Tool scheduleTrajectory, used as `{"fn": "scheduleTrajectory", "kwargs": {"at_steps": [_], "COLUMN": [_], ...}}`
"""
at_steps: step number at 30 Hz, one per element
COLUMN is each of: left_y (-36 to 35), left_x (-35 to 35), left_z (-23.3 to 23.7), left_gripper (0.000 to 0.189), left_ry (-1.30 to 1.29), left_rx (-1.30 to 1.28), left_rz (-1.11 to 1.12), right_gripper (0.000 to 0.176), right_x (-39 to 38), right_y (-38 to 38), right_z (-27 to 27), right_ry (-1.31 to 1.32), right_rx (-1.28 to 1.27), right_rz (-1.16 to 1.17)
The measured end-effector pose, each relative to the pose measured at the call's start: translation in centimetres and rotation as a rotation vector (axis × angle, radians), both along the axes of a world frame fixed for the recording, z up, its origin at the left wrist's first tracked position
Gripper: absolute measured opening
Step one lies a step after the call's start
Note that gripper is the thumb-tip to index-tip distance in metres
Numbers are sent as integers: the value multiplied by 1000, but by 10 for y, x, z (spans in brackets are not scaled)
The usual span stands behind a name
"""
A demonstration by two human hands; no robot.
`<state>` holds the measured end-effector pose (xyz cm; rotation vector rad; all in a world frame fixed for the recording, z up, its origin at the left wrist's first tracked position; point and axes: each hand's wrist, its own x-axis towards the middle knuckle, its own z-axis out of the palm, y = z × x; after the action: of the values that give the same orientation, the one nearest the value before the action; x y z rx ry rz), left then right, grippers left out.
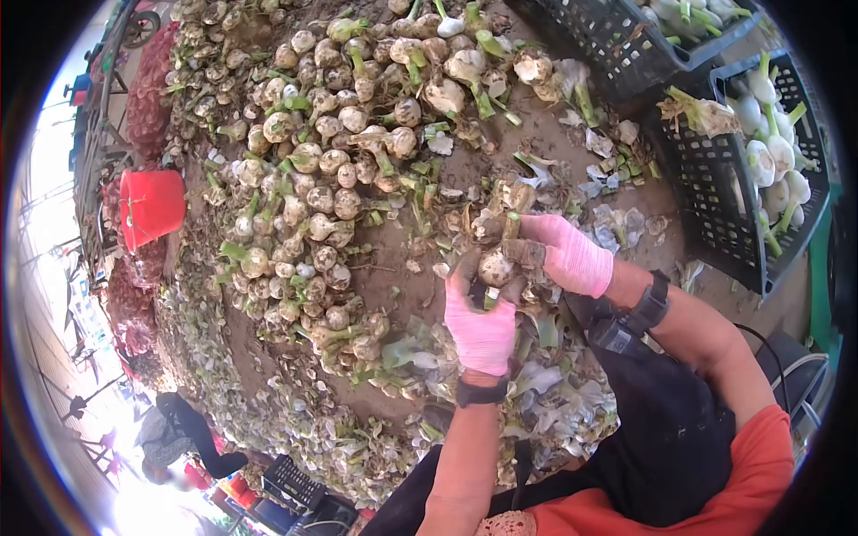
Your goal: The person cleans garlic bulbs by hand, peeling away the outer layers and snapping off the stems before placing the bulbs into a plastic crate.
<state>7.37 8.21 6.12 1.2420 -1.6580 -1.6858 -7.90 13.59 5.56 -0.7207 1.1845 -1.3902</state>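
- A black apron (661,447) and an orange sleeve (760,464) lay nearest, at the lower right.
- The left hand (481,330), in a pink knitted glove with a black wristband (481,391), was closed around the underside of an onion (496,266).
- The right hand (572,259), gloved the same and strapped in black at the wrist, gripped the same onion from above and from the side.
- The onion was round and caked in brown mud, with a short green stalk stub, and was held between both hands above the litter.
- Peelings (554,393), pale papery skins mixed with limp green leaf scraps, were heaped around the person's lap.
- The ground (545,134) was damp brown soil, strewn with torn skins.
- A broad pile of unpeeled bulbs (313,179), dirty and knobbly with green stubs, spread to the left and beyond the hands.
- To the right a black plastic crate (706,179) with lattice walls held clean white bulbs (773,161); a second crate (608,45) stood behind it.
- A red bucket (150,205) stood at the pile's left edge.
- Red mesh sacks (147,89) lay beyond the bucket.
- Another person (179,429) in dark clothes was bent over, well apart at the lower left.
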Motion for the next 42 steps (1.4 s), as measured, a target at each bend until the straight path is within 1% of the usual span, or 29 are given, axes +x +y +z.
{"fn": "scheduleTrajectory", "kwargs": {"at_steps": [1, 2, 6, 7, 8, 9, 11, 12, 13, 15, 16, 17, 18, 19, 21, 22, 23, 26, 27, 28, 29, 31, 33, 35, 37, 38, 39, 41, 42], "left_y": [-1, -2, -13, -16, -17, -16, -13, -15, -15, -16, -14, -16, -17, -16, -14, -15, -18, -20, -17, -14, -11, -8, -5, -4, -3, -2, -2, -4, -7], "left_x": [0, 1, 7, 9, 10, 8, 2, 6, 10, 10, 13, 7, 3, 4, 5, 6, 8, 15, 17, 19, 20, 22, 23, 25, 28, 29, 27, 25, 27], "left_z": [1, 4, 10, 9, 8, 8, 8, 7, -1, -8, -8, 10, 20, 19, 15, 14, 12, 9, 11, 12, 11, 8, 8, 10, 16, 19, 25, 36, 30], "left_gripper": [57, 57, 53, 53, 47, 47, 43, 40, 40, 42, 42, 44, 46, 46, 52, 56, 56, 58, 60, 62, 62, 67, 67, 70, 71, 73, 73, 77, 80], "left_ry": [57, 55, 208, 269, 240, 239, 522, 630, 630, -249, -247, 145, 534, 533, 247, 206, 205, 181, 321, 461, 459, 527, 544, 498, 519, 540, 538, 478, 474], "left_rx": [93, 96, 304, 380, 372, 372, 882, 1063, 1063, -278, -275, 409, 1068, 1068, 544, 507, 506, 560, 671, 782, 788, 852, 870, 880, 903, 928, 926, 873, 835], "left_rz": [22, 20, 5, -5, -61, -61, 183, 212, 212, -572, -575, -188, 243, 242, 75, 78, 79, -2, 11, 24, 21, 76, 61, 59, 21, -19, -17, 8, -35], "right_gripper": [32, 28, 26, 24, 23, 23, 25, 25, 28, 30, 40, 50, 50, 46, 41, 36, 32, 27, 27, 26, 26, 25, 25, 25, 24, 26, 26, 26, 26], "right_x": [2, 3, 5, 8, 10, 9, 7, 7, 6, 4, 3, 1, -1, -2, -3, -3, -2, -3, -4, -5, -5, -5, -4, 1, 0, -6, -16, -24, -24], "right_y": [0, 1, 4, 4, 4, 3, 2, 2, 3, 5, 6, 6, 6, 5, 5, 5, 5, 4, 4, 3, 2, -3, -7, -9, -13, -14, -9, 2, 4], "right_z": [2, 2, -4, -3, -1, -1, 0, 0, 0, 2, 3, 5, 8, 11, 13, 13, 13, 5, 5, 4, 3, 2, 0, -7, -16, -27, -37, -37, -38], "right_ry": [-25, -50, 79, 105, 132, 131, 315, 315, 348, 383, 314, 243, 243, 287, 329, 388, 448, 391, 391, 310, 228, 258, 553, 556, 622, 710, 654, 1062, 1067], "right_rx": [20, 40, 17, 47, 77, 77, 162, 161, 131, 106, 161, 213, 213, 238, 263, 241, 218, 161, 165, 183, 200, 218, 289, 294, 334, 313, 457, 342, 334], "right_rz": [-26, -52, -43, -87, -133, -133, -166, -165, -163, -163, -135, -106, -106, -79, -52, -42, -33, -77, -79, -71, -63, -58, -23, -48, -122, -159, -104, 16, 22]}}
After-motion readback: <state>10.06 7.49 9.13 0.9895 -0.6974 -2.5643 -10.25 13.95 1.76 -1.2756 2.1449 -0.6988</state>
